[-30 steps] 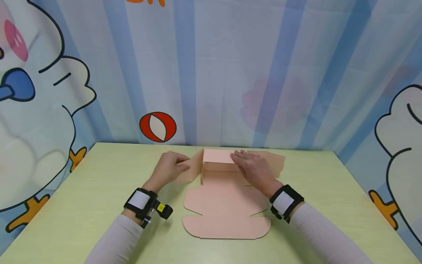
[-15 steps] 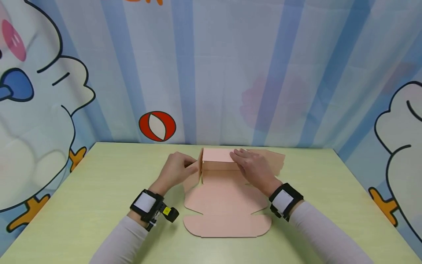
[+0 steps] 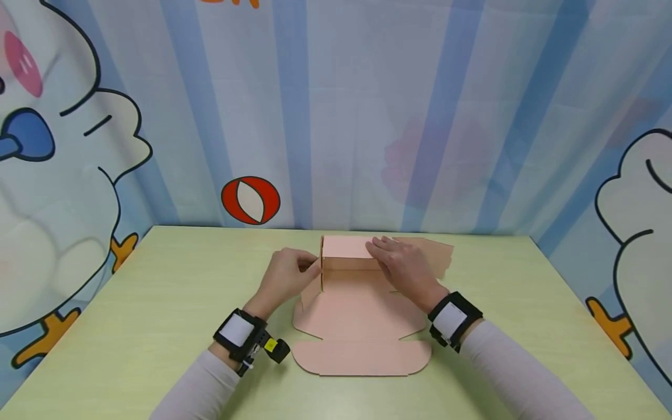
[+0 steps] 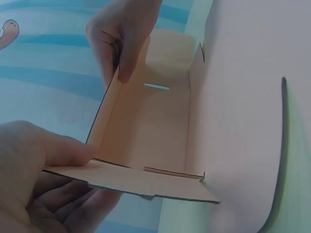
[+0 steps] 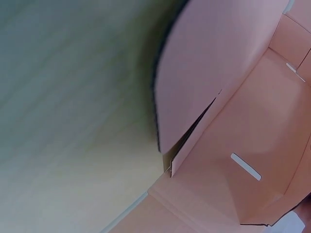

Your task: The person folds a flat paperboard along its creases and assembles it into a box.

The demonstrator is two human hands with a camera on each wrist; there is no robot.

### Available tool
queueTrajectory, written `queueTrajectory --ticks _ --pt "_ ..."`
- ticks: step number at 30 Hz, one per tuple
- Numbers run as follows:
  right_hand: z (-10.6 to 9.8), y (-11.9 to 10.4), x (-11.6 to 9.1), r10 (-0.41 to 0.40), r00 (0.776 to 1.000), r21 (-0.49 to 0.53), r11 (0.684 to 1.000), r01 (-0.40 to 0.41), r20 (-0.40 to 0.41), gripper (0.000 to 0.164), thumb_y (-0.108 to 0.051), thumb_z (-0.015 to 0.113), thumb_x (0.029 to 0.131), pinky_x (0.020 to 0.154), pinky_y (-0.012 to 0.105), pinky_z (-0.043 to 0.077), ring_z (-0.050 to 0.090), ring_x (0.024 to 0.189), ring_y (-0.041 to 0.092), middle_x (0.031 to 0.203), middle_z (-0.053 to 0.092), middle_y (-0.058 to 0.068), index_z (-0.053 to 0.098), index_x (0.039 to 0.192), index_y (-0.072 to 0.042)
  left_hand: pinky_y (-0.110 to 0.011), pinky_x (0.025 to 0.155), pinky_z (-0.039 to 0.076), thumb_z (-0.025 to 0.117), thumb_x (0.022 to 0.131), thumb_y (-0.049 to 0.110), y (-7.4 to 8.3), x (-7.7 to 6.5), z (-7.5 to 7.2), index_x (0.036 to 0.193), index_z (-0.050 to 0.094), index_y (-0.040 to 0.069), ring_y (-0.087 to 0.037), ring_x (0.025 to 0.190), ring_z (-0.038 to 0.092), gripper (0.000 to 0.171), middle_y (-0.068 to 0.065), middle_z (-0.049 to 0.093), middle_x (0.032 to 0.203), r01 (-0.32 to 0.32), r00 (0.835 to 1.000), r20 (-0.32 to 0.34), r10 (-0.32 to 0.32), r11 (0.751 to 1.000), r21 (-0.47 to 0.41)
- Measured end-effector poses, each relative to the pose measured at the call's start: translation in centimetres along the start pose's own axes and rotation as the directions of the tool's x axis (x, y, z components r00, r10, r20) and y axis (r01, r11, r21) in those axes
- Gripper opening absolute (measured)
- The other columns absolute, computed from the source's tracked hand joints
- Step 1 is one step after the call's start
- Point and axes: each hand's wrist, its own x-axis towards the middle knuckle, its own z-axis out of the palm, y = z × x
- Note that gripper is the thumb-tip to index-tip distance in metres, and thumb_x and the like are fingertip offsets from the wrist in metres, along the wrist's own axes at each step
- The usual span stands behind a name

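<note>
"Cardboard box [image 3: 362,318], pink, partly folded: how is it entered?"

"Largest first. Striped backdrop [image 3: 336,116], one, behind. Pale green surface [image 3: 131,303], one, beneath. Cardboard box, one, at the surface's far middle, its trough between both hands, long axis running left to right. Rounded front sections [image 3: 362,358], two, lying flat towards the person."

"Hands?"

"Two. The left hand [image 3: 290,274] is clamped on the left end flap [image 4: 150,183], thumb above, fingers beneath. The right hand [image 3: 406,265] is clamped on the upper panel [image 3: 346,247], thumb inside."

"Governing relation?"

"Left end flap stands at the trough's left end; the box body lies to the left hand's right. That hand is the nearer; the right hand grips well apart."

"Smaller counts?"

"End flaps, two: the right end flap [image 3: 438,254] is spread outward. Wrist straps [image 3: 454,318], two. Slot [image 4: 156,87], one, in the left-wrist view."
</note>
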Motion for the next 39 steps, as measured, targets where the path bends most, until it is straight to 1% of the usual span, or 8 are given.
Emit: queueTrajectory --ticks 9,13,19,23,29,32,34,39 --pt "0.0 0.0 0.0 -0.004 1.000 0.003 1.000 0.004 -0.019 0.037 -0.005 0.070 0.078 0.082 0.039 0.050 0.062 0.099 0.026 0.110 0.064 0.010 0.064 0.114 -0.010 -0.023 0.062 0.050 0.066 0.082 0.023 0.2 -0.2 0.0 0.095 0.073 0.011 -0.007 0.068 0.058 0.019 0.005 0.066 0.077 0.004 1.000 0.024 -0.003 0.999 -0.044" --pt "0.0 -0.1 0.0 -0.004 1.000 -0.002 1.000 0.004 -0.012 0.038 -0.005 0.070 0.078 0.082 0.039 0.050 0.062 0.099 0.026 0.111 0.064 0.010 0.064 0.115 -0.010 -0.024 0.059 0.051 0.067 0.082 0.030 0.1 -0.4 -0.2 0.096 0.072 0.013 -0.011 0.065 0.061 0.023 0.004 0.067 0.078 0.022 0.998 0.065 -0.014 0.993 -0.116" --pt "0.0 -0.1 0.0 0.001 1.000 0.004 1.000 -0.001 -0.009 0.039 -0.004 0.070 0.077 0.083 0.040 0.050 0.062 0.099 0.026 0.110 0.064 0.011 0.063 0.115 -0.009 -0.027 0.060 0.054 0.061 0.087 0.031 -0.2 -0.4 -0.2 0.104 0.068 0.007 -0.023 0.072 0.066 0.030 -0.003 0.068 0.085 0.118 0.987 0.140 -0.083 0.958 -0.262" --pt "-0.1 -0.1 0.0 0.000 1.000 0.003 1.000 0.000 -0.009 0.039 -0.004 0.070 0.077 0.083 0.040 0.050 0.062 0.099 0.026 0.110 0.064 0.011 0.063 0.115 -0.009 -0.028 0.061 0.055 0.061 0.087 0.023 -0.2 -0.4 -0.3 0.106 0.067 0.003 -0.025 0.076 0.066 0.028 -0.005 0.068 0.089 0.152 0.982 0.153 -0.110 0.941 -0.301" --pt "0.0 0.0 0.0 0.003 1.000 0.004 1.000 -0.003 -0.010 0.039 -0.004 0.070 0.077 0.083 0.040 0.050 0.062 0.099 0.026 0.110 0.064 0.010 0.063 0.115 -0.009 -0.030 0.064 0.055 0.059 0.089 0.020 -0.3 -0.2 -0.2 0.104 0.067 0.005 -0.024 0.078 0.066 0.023 -0.006 0.067 0.090 0.181 0.979 0.157 -0.133 0.919 -0.349" --pt "-0.1 0.0 0.0 0.005 1.000 0.002 1.000 -0.005 -0.009 0.039 -0.004 0.070 0.077 0.083 0.040 0.050 0.062 0.099 0.026 0.110 0.064 0.010 0.064 0.115 -0.010 -0.029 0.064 0.055 0.062 0.087 0.015 -0.7 -0.1 0.1 0.104 0.066 0.004 -0.021 0.076 0.066 0.021 -0.006 0.067 0.090 0.166 0.981 0.155 -0.119 0.926 -0.339" --pt "-0.1 0.0 -0.1 0.005 1.000 -0.003 1.000 -0.005 -0.008 0.039 -0.004 0.071 0.076 0.083 0.040 0.050 0.062 0.099 0.026 0.110 0.064 0.010 0.064 0.115 -0.010 -0.028 0.064 0.055 0.067 0.082 0.013 -1.0 0.0 0.3 0.102 0.065 0.006 -0.018 0.074 0.066 0.021 -0.005 0.066 0.090 0.137 0.985 0.142 -0.096 0.940 -0.312" --pt "-0.2 -0.1 -0.1 0.000 1.000 -0.002 1.000 0.000 -0.015 0.038 -0.005 0.070 0.077 0.081 0.040 0.050 0.063 0.098 0.026 0.110 0.064 0.010 0.064 0.114 -0.010 -0.025 0.065 0.053 0.075 0.075 0.018 -1.4 0.2 0.6 0.092 0.064 0.013 -0.012 0.071 0.063 0.021 0.001 0.065 0.085 0.084 0.993 0.096 -0.061 0.965 -0.250"
